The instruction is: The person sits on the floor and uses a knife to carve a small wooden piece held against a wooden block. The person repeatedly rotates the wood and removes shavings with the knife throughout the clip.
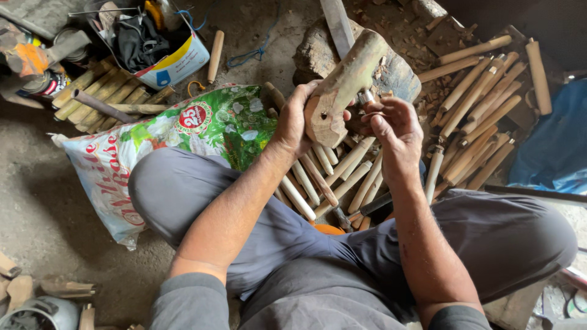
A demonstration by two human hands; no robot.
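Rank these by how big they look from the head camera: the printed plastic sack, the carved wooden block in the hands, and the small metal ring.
1. Printed plastic sack, largest.
2. Carved wooden block, gripped by the left hand.
3. Small metal ring at the right hand, smallest.

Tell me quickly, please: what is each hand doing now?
Left hand: closed on the end of a big wooden block.
Right hand: fingers pinched on a small metal ring against the block.
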